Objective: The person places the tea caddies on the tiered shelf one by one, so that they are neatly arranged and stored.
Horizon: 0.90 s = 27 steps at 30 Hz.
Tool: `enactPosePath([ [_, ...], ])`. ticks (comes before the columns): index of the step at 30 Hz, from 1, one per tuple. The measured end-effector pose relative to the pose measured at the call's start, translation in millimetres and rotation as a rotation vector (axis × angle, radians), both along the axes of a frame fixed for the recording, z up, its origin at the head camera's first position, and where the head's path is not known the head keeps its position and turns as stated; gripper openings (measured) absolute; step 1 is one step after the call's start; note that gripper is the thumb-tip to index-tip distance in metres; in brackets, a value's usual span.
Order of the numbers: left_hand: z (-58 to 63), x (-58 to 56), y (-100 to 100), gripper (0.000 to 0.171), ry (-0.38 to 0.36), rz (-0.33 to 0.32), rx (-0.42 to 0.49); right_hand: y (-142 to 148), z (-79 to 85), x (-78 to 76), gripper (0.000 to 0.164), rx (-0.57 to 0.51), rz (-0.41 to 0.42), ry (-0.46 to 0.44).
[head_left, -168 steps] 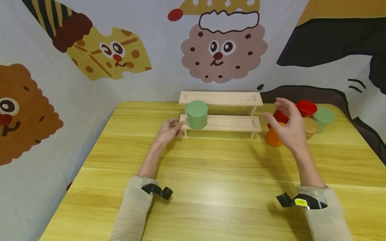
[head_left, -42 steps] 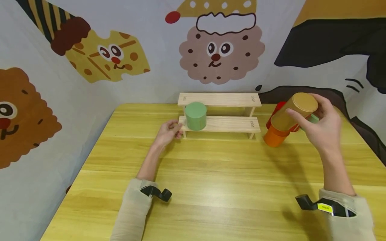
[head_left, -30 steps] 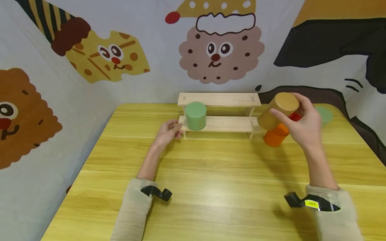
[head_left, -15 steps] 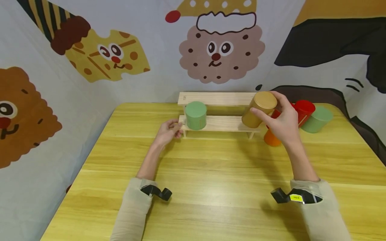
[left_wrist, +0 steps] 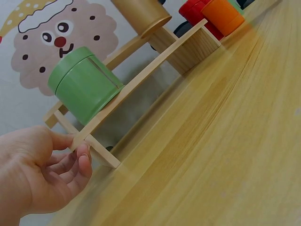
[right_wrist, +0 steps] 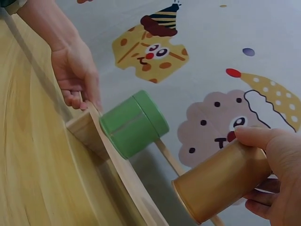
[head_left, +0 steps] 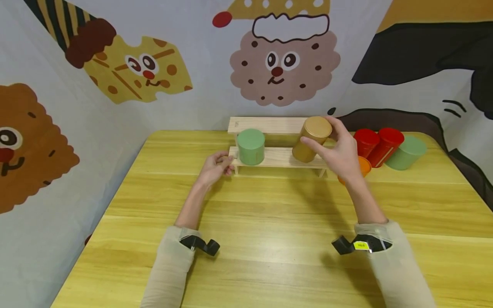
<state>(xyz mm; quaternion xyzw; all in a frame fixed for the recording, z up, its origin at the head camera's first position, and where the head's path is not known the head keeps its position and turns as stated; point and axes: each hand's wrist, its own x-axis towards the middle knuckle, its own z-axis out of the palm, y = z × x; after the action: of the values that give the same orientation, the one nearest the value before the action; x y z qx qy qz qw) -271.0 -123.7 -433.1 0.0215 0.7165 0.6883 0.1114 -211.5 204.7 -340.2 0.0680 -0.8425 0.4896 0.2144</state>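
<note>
My right hand (head_left: 340, 149) grips a gold canister (head_left: 311, 139) between thumb and fingers. It tilts slightly, over the right half of the lower step of a two-step wooden shelf (head_left: 277, 157). In the left wrist view, the bottom of the gold canister (left_wrist: 146, 19) hangs above that step. A short green canister (head_left: 251, 146) stands upright on the step's left end. Beside it, my left hand (head_left: 213, 169) pinches the end of the step; the left wrist view has the thumb on top and fingers (left_wrist: 83, 162) curled below.
Right of the shelf stand two red canisters (head_left: 386, 147), another green canister (head_left: 408, 152) and an orange one (head_left: 363, 166), partly hidden by my right hand. Behind the shelf's upper step (head_left: 269, 124) hangs a cartoon-printed cloth (head_left: 185, 115). Wooden tabletop (head_left: 246, 214) extends in front.
My right hand picked up the gold canister from the group on the right, then carried it left to over the lower step. The left hand has stayed at the shelf's end.
</note>
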Motion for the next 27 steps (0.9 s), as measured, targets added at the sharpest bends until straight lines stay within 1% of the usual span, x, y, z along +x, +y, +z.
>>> enactPosePath([
  [8, -0.2, -0.1, -1, 0.051, -0.002, 0.004, -0.011, -17, -5.2, -9.3, 0.070, 0.022, 0.057, -0.025],
  [16, -0.6, -0.7, -1, 0.050, -0.007, 0.008, -0.013, -34, -12.6, -18.0, 0.072, 0.038, 0.097, -0.050],
  [21, 0.5, 0.0, 0, 0.050, -0.006, 0.006, -0.013, -39, -18.5, -22.2, 0.072, 0.027, 0.121, -0.068],
  [27, 0.6, -0.2, 0, 0.049, 0.001, -0.005, -0.013, -45, -22.2, -24.7, 0.075, 0.032, 0.119, -0.078],
])
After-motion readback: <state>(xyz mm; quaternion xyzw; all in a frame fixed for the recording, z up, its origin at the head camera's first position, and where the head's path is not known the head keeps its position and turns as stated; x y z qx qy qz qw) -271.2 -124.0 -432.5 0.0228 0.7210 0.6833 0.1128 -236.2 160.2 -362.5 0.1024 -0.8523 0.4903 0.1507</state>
